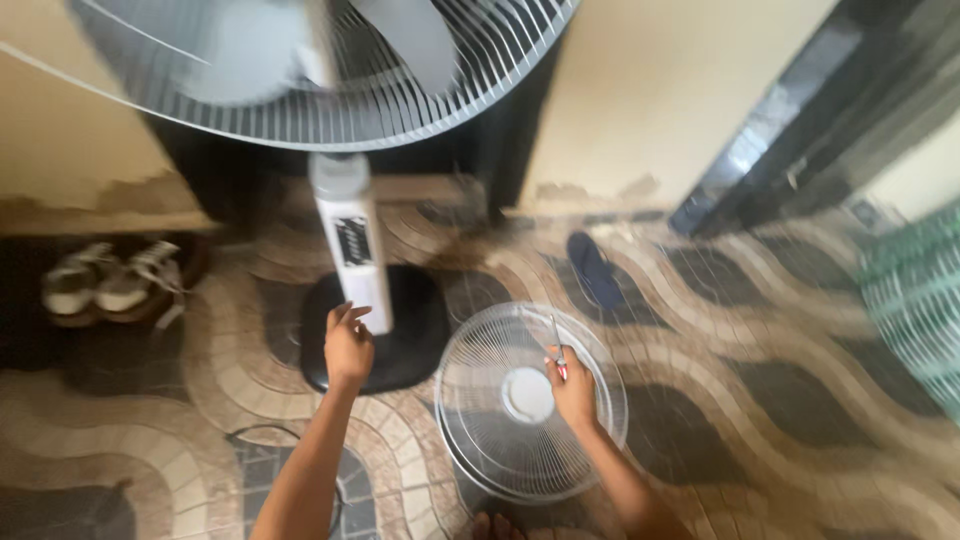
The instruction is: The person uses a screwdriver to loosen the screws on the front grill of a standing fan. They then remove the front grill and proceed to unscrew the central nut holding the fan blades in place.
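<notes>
Front grille [500,440]: already off, flat on floor right of fan pole [352,245]
Right hand [575,390]: fingers closed around screwdriver [557,345]
Left hand [347,345]: open, at pole
Left: blades, rear guard [330,70] still mounted

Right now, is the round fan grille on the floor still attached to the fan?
No, the fan grille lies flat on the tiled floor beside the fan's black base, under the right hand holding a screwdriver.

The standing fan's head [310,60] is running off the top edge at twelve o'clock, its blades blurring. The green mesh thing [915,300] at three o'clock is being cut by the right edge, too smeared to identify. The screwdriver's [557,350] tip is showing too small to make out.
</notes>
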